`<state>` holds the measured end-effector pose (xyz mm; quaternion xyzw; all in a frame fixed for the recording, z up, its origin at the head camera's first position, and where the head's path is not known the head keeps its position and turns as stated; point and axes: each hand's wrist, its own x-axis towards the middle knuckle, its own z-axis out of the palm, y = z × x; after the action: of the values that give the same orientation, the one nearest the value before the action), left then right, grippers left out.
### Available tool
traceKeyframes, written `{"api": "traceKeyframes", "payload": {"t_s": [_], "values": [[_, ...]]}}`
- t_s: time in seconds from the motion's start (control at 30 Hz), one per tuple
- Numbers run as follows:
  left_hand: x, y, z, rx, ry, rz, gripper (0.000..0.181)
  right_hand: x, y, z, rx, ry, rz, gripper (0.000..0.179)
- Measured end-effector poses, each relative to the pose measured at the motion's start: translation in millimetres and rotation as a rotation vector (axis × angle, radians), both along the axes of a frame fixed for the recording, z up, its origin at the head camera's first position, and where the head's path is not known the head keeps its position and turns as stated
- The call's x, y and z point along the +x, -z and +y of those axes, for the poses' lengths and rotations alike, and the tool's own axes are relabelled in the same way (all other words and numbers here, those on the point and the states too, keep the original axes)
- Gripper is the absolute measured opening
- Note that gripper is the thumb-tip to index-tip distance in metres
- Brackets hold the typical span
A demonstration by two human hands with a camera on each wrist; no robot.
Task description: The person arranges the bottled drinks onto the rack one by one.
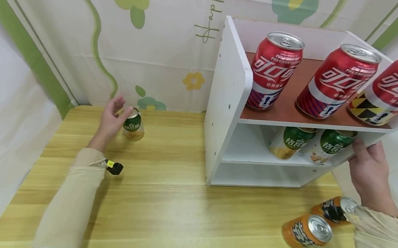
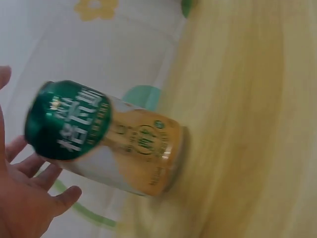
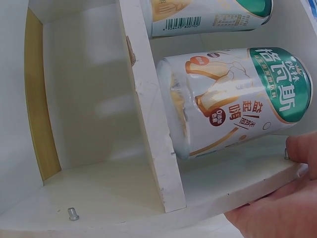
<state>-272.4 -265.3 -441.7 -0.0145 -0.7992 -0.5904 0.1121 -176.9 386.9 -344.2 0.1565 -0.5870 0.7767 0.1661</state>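
Here's the can (image 1: 134,128), dark green up top, white and gold below, standing upright, just off the palm side of the left hand (image 1: 111,119); whether they touch is hard to call! Over to the white, three-tiered shelf (image 1: 224,102): its side panel sits between thumb and fingers of the right hand (image 1: 371,172), the tiers running leftward from that grip.

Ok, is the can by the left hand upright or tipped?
Upright: the green-topped can stands on its base on the table, silver lid facing up.
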Motion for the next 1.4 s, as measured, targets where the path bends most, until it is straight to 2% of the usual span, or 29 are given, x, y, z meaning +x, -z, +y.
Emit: {"api": "traceKeyframes", "payload": {"t_s": [0.3,0.5,0.77,0.93,1.13,1.4], "values": [[-3.2,29.5,6.1,0.087,-0.015,-0.065,0.08,-1.4,0.7,-1.2,-0.003,-0.005,0.006,0.041],[-4.0,40.4,6.0,0.061,-0.01,-0.082,0.085,-1.1,-0.4,-0.4,0.007,0.002,0.005,0.041],[-2.9,43.7,7.8,0.014,0.015,-0.118,0.095,0.7,0.2,0.0,-0.002,0.015,-0.011,0.041],[-1.9,45.9,7.1,0.003,0.019,-0.106,0.096,0.0,0.6,-1.2,-0.007,0.006,0.0,0.042],[-1.1,46.2,7.5,-0.066,0.0,-0.102,0.096,0.3,-0.3,-0.5,0.002,0.006,-0.002,0.042],[0.2,45.5,10.8,-0.084,-0.038,-0.117,0.088,0.3,0.3,-0.8,-0.008,-0.007,0.002,0.041]]}}
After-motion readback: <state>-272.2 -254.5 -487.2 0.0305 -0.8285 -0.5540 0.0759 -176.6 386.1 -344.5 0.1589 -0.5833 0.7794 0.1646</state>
